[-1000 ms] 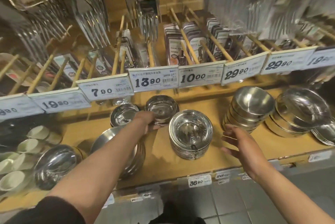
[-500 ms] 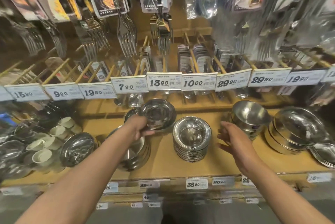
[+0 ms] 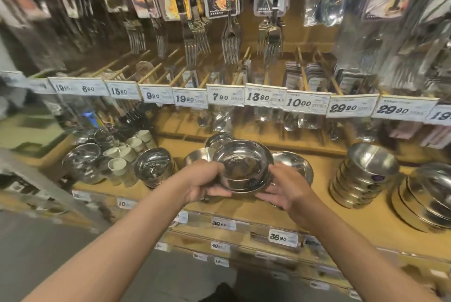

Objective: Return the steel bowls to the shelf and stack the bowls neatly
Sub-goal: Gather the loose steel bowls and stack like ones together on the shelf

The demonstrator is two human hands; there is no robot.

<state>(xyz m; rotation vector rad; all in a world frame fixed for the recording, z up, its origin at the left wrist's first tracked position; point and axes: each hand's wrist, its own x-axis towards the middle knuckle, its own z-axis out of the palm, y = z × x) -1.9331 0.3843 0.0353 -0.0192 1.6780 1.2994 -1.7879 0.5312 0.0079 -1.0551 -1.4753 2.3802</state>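
Right hand [image 3: 280, 189] joined left hand [image 3: 205, 183]; both hands grip steel bowl [image 3: 241, 167], mouth up, above shelf [image 3: 341, 218].

Wooden store shelving [image 3: 244, 209] under warm light, packaged forks [image 3: 230, 40] hanging on pegs above a row of price tags [image 3: 225, 97]; grey floor [image 3: 36, 253] below.

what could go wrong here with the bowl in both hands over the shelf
1. The left hand and right hand hold the steel bowl only at its rim and underside; smooth steel could slip and drop onto the shelf.
2. The stack just behind it is partly hidden, so the bowl might land off-centre and sit crooked.
3. Moving sideways could knock the tall stack on the right or the paper cups on the left.
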